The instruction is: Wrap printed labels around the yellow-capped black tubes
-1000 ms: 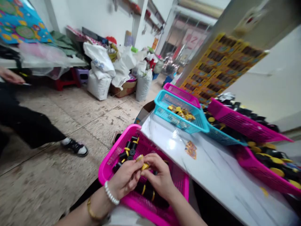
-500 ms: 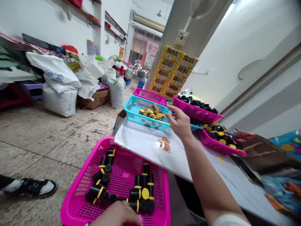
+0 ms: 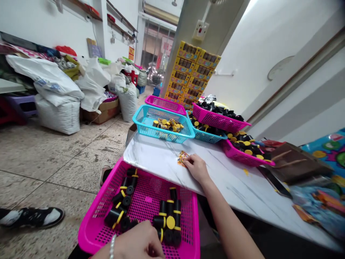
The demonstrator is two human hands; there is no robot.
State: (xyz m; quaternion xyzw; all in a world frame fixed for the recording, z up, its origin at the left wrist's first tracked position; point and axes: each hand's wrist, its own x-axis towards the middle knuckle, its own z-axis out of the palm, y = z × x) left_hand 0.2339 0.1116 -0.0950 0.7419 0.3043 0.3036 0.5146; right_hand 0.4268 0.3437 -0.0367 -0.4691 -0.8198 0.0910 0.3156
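Note:
My right hand pinches the edge of a small orange and yellow printed sticker sheet on the white marbled table. My left hand, with a pearl bracelet, is over the near side of a pink basket; its fingers curl, and whatever they hold is hidden. Inside that basket lie several black cylinders with yellow caps. Beyond the sticker sheet, a blue basket holds several yellow wrapped cylinders.
Stacked yellow boxes stand behind the baskets. At the right, a pink basket and another pink basket hold black pieces. White sacks sit on the floor at left. Another person's shoe shows at lower left.
My right hand has moved from the blue basket's right edge down to the sticker sheet and taken hold of it. My left hand has moved slightly up and right. The view has shifted.

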